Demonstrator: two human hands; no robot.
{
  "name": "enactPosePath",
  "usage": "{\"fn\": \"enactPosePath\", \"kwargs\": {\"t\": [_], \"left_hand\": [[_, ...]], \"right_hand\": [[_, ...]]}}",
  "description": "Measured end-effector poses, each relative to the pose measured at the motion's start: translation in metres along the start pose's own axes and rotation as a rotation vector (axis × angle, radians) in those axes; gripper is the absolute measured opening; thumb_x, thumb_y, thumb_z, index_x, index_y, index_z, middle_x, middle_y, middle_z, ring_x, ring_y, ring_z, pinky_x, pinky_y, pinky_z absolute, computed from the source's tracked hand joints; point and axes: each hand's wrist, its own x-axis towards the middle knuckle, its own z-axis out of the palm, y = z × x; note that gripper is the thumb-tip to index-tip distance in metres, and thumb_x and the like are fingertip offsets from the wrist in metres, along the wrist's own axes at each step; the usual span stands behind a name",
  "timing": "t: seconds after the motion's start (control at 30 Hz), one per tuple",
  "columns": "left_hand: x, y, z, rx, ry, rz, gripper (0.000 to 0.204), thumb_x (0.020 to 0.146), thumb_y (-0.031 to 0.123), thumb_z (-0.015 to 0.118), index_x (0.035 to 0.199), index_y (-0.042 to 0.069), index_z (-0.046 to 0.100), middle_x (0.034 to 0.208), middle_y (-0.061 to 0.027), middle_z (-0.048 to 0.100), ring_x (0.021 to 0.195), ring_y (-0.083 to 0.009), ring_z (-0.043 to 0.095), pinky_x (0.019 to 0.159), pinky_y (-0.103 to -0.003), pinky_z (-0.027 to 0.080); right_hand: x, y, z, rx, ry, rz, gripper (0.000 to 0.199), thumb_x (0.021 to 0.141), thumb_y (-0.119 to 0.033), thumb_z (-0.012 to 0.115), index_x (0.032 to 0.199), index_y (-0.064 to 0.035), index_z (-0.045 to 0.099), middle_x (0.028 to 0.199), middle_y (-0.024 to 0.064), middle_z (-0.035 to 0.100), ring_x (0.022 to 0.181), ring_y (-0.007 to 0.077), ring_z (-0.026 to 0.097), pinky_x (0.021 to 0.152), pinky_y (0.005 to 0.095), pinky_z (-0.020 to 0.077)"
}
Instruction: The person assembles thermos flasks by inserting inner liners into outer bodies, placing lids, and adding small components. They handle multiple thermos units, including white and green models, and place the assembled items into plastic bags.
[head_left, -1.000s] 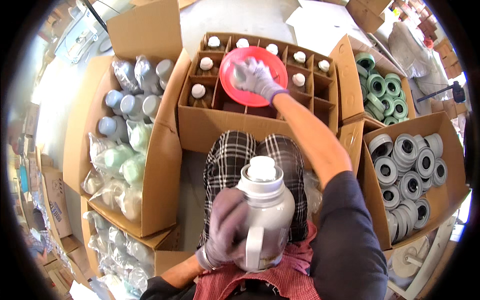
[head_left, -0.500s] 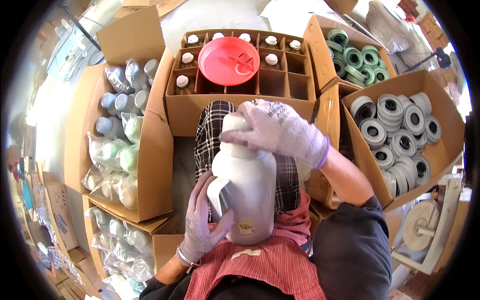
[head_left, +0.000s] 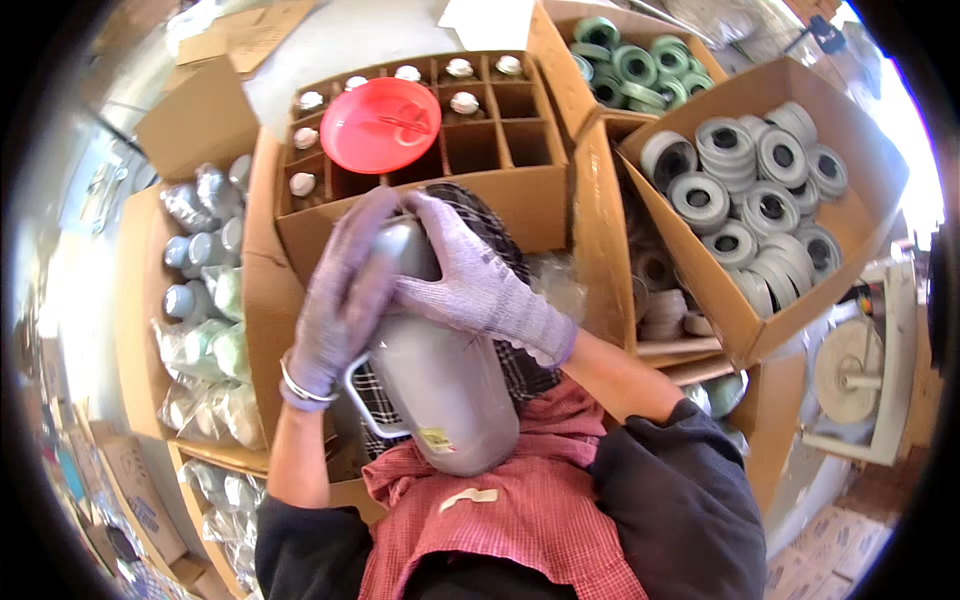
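Observation:
A grey thermos jug (head_left: 440,385) with a side handle (head_left: 362,400) and a small sticker rests tilted in my lap, against a red checked apron (head_left: 500,530). My right hand (head_left: 465,270), in a pale lilac knit glove, grips the jug's rounded grey cap (head_left: 408,248) from the right, thumb across its front. On the cap's left side is my left hand (head_left: 340,290), gloved alike, fingers stretched upward and smeared by motion. Whether its fingers touch the cap I cannot tell. Nobody's hand is on the jug's handle.
Ahead, a divided carton (head_left: 430,205) holds white-capped bottles, with a red plastic dish (head_left: 350,125) on top. At right stand boxes of grey ring-shaped parts (head_left: 697,200) and green ones (head_left: 635,65). A box of bagged cups (head_left: 215,350) stands at left.
My left hand has left the jug's handle and risen beside the cap. My right hand stays on the cap. The jug leans more to the left, and the whole view has shifted.

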Motion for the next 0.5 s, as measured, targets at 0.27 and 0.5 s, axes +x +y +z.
{"fn": "enactPosePath", "kwargs": {"t": [0.27, 0.5], "left_hand": [[0.013, -0.023, -0.021, 0.202, 0.169, -0.054, 0.041, 0.1, 0.027, 0.046, 0.129, -0.001, 0.057, 0.136, -0.0159, 0.052, 0.129, -0.0285, 0.046, 0.109, -0.038, 0.034], [0.009, -0.062, -0.029, 0.088, -0.091, 0.026, 0.044, 0.096, 0.028, 0.051, 0.131, 0.001, 0.055, 0.135, -0.0161, 0.053, 0.133, -0.0303, 0.042, 0.114, -0.04, 0.028]], "right_hand": [[-0.021, 0.06, -0.089, 0.489, 0.31, 0.554, 0.028, 0.095, -0.017, 0.055, 0.117, -0.0007, 0.06, 0.104, 0.0058, 0.061, 0.094, 0.014, 0.061, 0.086, 0.0296, 0.0522], [-0.084, 0.137, -0.103, -0.795, -0.363, 1.089, 0.055, 0.087, -0.045, 0.062, 0.124, -0.0045, 0.056, 0.127, 0.0245, 0.056, 0.114, 0.0357, 0.058, 0.098, 0.0441, 0.0462]]}}
